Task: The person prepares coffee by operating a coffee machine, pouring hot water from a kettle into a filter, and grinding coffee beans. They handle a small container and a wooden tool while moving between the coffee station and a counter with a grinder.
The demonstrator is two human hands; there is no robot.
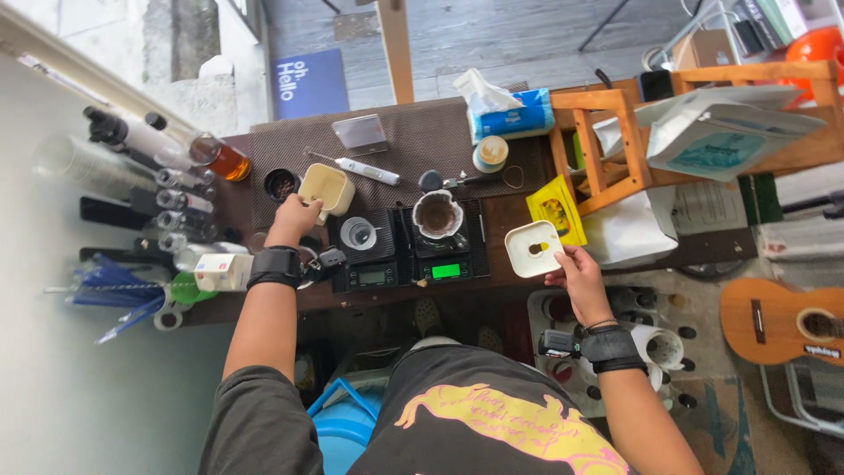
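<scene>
I'm gripping the cup with my left hand, pinching the lid at three o'clock with my right hand; tilting could spill it onto the scales.

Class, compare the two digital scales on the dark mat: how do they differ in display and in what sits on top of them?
The left scale has a dim, grey display; the right scale shows a lit green one. The left scale carries a small white cup; the right scale carries a dripper with a stained paper filter, larger and darker inside. Both scales are black and sit side by side at the mat's near edge.
</scene>
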